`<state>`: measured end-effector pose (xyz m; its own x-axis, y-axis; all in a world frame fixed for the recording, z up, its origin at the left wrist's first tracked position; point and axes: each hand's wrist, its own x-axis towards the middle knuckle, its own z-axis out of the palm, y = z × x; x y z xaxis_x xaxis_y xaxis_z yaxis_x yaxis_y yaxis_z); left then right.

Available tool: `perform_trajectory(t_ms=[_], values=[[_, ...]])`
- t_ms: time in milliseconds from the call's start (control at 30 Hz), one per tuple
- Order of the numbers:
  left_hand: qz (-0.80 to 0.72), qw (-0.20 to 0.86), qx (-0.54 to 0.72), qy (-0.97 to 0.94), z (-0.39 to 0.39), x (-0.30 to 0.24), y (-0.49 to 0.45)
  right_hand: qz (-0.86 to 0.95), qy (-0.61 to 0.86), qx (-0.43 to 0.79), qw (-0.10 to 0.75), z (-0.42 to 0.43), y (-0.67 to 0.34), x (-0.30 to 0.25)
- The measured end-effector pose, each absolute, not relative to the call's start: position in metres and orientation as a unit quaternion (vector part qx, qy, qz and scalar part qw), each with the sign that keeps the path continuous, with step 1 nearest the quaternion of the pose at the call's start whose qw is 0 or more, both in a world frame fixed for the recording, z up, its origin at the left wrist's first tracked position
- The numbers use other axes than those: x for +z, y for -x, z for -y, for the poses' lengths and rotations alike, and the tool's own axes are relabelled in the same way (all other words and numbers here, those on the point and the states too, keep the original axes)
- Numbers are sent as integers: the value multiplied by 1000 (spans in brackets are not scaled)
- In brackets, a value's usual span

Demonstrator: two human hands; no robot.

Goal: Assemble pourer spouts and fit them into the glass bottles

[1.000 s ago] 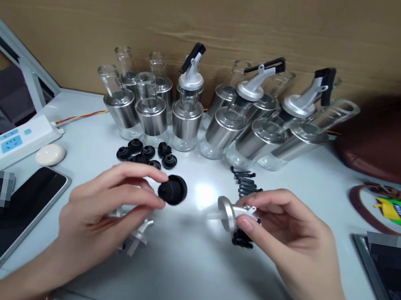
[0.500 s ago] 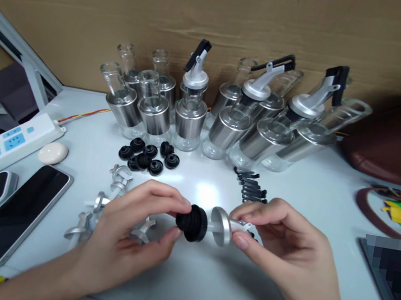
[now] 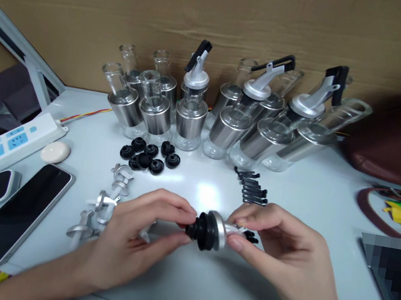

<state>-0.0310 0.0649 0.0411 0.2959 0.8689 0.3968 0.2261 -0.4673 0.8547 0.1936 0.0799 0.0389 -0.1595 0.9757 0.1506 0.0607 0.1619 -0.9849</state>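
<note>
Black stopper [image 3: 205, 232] between both hands, wide end up against round flange of silver pourer [image 3: 220, 230]; pair roughly level, over near middle of surface [image 3: 177, 289]. Stopper ribbed, stepped, tapering left, rubbery-looking; pourer smooth, metallic-looking. Left hand [image 3: 148, 233]: thumb and fingertips pinching stopper's narrow end. Right hand [image 3: 282, 235]: thumb and fingers pinching pourer's spout. Farther left, cluster of loose stoppers [image 3: 144, 160]; far, metal-sleeved glass bottles [image 3: 190, 121].

Six front-row bottles [image 3: 190, 121], three lever-topped pourers [image 3: 256, 90], eight loose black stoppers [image 3: 173, 160], one held stopper [image 3: 206, 231], one held spout [image 3: 223, 230], one power strip [image 3: 6, 138].
</note>
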Motion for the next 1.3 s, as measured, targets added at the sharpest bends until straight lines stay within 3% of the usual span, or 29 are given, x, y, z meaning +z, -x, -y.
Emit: perform_trajectory(t_ms=[233, 433, 800, 1300], values=[[-373, 338, 465, -728, -67, 41, 28, 596, 438, 469, 483, -81, -193, 38], [-388, 307, 471, -730, -68, 39, 29, 497, 469, 571, 454, -74, -186, 36], [-383, 279, 477, -741, -67, 39, 30, 441, 503, 610, 425, -68, -179, 44], [-393, 275, 479, -735, -66, 39, 25, 431, 517, 606, 425, -68, -175, 44]])
